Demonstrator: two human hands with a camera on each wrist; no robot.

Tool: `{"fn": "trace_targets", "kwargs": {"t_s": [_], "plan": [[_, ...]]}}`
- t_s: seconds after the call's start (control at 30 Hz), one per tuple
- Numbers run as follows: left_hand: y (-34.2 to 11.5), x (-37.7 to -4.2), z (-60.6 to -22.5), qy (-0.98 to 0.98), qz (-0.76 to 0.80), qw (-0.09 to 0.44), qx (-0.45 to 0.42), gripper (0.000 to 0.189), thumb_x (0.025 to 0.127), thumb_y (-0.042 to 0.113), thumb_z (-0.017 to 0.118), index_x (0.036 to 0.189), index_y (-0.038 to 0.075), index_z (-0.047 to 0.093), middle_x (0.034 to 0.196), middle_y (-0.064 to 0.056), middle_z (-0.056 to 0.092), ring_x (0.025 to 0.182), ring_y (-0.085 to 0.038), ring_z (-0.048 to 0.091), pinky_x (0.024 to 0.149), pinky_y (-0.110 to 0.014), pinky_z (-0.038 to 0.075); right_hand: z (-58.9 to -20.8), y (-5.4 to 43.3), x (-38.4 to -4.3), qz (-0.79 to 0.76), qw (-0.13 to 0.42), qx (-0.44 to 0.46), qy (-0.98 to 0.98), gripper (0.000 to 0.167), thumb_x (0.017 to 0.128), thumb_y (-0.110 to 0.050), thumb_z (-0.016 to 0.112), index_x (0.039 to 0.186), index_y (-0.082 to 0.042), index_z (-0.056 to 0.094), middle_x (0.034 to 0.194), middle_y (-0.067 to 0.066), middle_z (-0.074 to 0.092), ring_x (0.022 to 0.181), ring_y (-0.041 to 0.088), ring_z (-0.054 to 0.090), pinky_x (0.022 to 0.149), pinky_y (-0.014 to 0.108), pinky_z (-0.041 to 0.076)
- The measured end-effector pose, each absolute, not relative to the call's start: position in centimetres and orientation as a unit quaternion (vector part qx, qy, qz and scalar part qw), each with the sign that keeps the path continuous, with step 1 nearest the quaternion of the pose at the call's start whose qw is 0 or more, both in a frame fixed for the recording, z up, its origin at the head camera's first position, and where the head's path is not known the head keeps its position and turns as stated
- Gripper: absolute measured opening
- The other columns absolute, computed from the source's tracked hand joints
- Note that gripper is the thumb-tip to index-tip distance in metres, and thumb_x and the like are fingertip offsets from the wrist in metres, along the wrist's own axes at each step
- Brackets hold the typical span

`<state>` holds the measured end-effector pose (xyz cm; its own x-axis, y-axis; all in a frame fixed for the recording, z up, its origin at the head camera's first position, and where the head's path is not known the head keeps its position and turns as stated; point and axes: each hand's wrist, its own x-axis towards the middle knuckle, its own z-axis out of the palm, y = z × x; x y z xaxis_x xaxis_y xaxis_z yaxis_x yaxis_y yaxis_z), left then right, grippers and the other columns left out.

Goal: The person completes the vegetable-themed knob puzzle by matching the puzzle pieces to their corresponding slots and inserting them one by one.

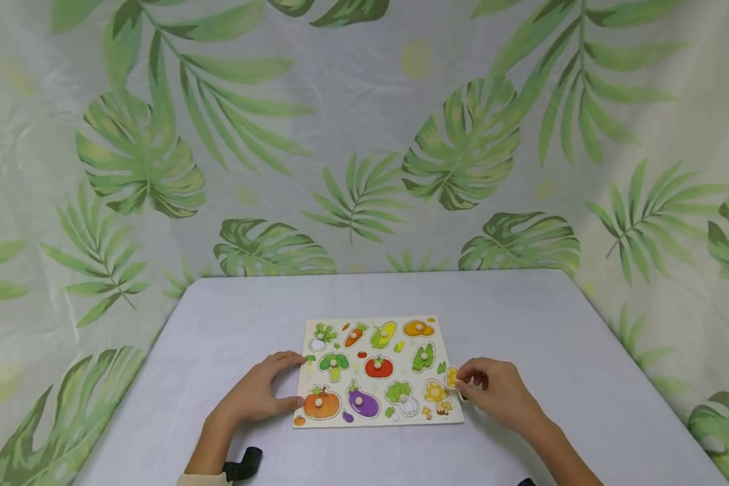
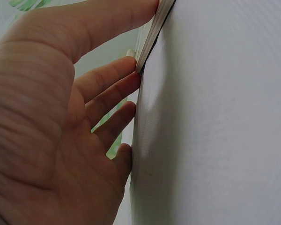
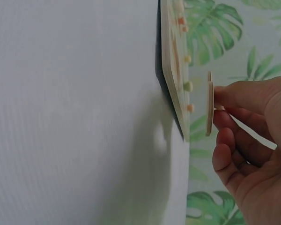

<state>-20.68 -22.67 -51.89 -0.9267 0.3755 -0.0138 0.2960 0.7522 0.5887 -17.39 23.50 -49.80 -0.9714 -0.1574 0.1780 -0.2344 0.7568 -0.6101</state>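
A wooden vegetable knob puzzle board (image 1: 369,378) lies on the table, with pieces such as a tomato (image 1: 379,366), an eggplant (image 1: 364,403) and a pumpkin (image 1: 322,404) in it. Fingertips and thumb of my left hand (image 1: 256,388) touch its left edge, the fingers loosely extended. Beside the board's right edge, my right hand (image 1: 498,391) pinches a yellow mushroom puzzle piece (image 1: 451,376) by its knob. The right wrist view shows this piece (image 3: 210,108) edge-on, raised off the board. A mushroom picture (image 1: 435,391) shows at the board's lower right.
The white-covered table (image 1: 243,310) surrounds the board. Behind it and at both sides hangs a leaf-patterned curtain (image 1: 364,135). A black strap device (image 1: 244,464) sits at the left wrist.
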Motion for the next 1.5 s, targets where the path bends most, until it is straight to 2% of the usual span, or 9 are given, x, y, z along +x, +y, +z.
{"fn": "trace_targets", "kwargs": {"t_s": [0.43, 1.03, 1.5], "plan": [[-22.7, -20.7, -52.1, 0.936, 0.301, 0.061, 0.173, 0.071, 0.079, 0.05, 0.083, 0.143, 0.028, 0.06, 0.154, 0.0, 0.052, 0.148, -0.034, 0.043, 0.117, -0.066, 0.037, -50.9, 21.1, -17.5, 0.35, 0.02, 0.163, -0.922, 0.009, 0.086, -0.016, 0.083, 0.085, -0.022, 0.076, 0.079, -0.014, 0.065, 0.068, 0.003, 0.052, 0.058, 0.019, 0.047], [-22.6, -20.7, -52.0, 0.936, 0.299, 0.065, 0.174, 0.073, 0.079, 0.05, 0.083, 0.144, 0.027, 0.059, 0.155, -0.001, 0.051, 0.148, -0.034, 0.043, 0.116, -0.066, 0.038, -51.0, 20.4, -17.5, 0.351, -0.004, 0.172, -0.92, 0.006, 0.087, -0.015, 0.083, 0.088, -0.016, 0.077, 0.077, -0.014, 0.064, 0.068, 0.001, 0.051, 0.058, 0.018, 0.047], [-22.8, -20.7, -52.0, 0.933, 0.305, 0.058, 0.185, 0.071, 0.079, 0.05, 0.083, 0.143, 0.027, 0.06, 0.153, -0.002, 0.053, 0.146, -0.035, 0.045, 0.116, -0.066, 0.039, -50.9, 20.2, -17.4, 0.345, -0.014, 0.159, -0.925, 0.012, 0.086, -0.014, 0.083, 0.085, -0.02, 0.072, 0.076, -0.014, 0.062, 0.066, 0.001, 0.052, 0.058, 0.019, 0.048]]}}
